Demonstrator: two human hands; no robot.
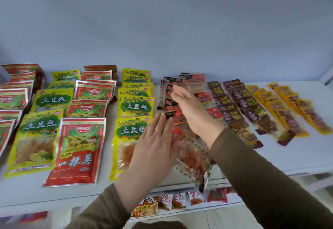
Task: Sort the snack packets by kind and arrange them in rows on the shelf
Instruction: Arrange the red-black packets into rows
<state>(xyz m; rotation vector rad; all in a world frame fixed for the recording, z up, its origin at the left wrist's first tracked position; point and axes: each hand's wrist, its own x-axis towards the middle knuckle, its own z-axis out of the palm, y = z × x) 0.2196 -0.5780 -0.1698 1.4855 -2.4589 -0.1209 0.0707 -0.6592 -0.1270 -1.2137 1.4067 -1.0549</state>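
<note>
Closest to me, my left hand lies flat, fingers straight, pressing the red-and-black packets mid-shelf. My right hand hovers edge-on over that row; whether it pinches one I cannot tell. They look light, floppy and slick, so I would take them by the sealed edges. My arms hide the row's front packets, and their print is blurred.

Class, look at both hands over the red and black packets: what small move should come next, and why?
Probably the left hand and right hand should press the red and black packets flat into their column. Both hands hover open over that row, which looks looser than the yellow-green row beside it.
</note>
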